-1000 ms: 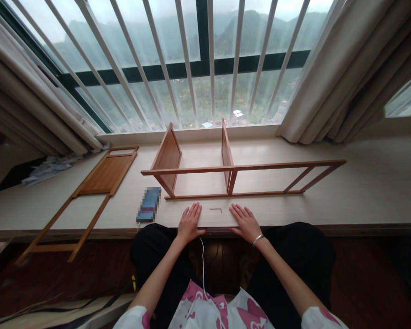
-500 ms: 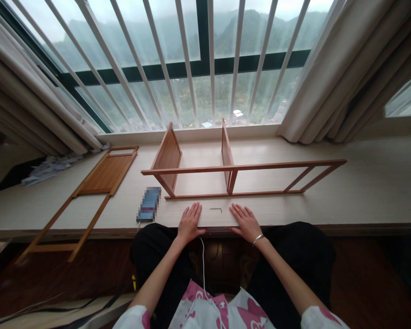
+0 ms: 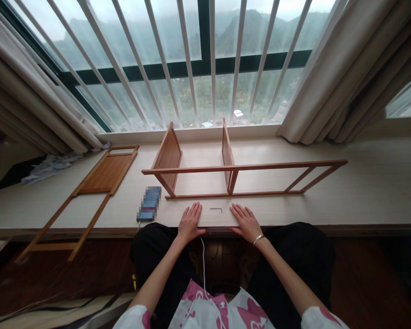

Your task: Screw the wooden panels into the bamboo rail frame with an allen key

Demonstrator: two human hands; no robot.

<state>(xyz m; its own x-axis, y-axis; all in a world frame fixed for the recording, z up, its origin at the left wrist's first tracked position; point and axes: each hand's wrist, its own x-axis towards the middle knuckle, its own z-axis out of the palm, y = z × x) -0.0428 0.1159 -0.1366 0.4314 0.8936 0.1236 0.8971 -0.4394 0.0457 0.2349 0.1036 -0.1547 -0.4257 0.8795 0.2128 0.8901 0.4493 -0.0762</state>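
Both left hand (image 3: 189, 224) and right hand (image 3: 247, 224) rest flat, empty, fingers slightly spread; the hex key (image 3: 216, 209) lies between, long axis left-right, about equally near each.

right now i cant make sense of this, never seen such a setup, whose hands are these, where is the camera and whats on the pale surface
There's no machine here, just a person's bare left hand and right hand. The view comes from a camera worn on that person's head, looking forward and down. Both hands rest palm down at the front edge of the pale surface, holding nothing. Between them lies a thin L-shaped rod, perhaps a hex key. Beyond stands a wooden frame with two panels. To the left are a pixelated phone-like device and a flatter wooden piece jutting past the edge.
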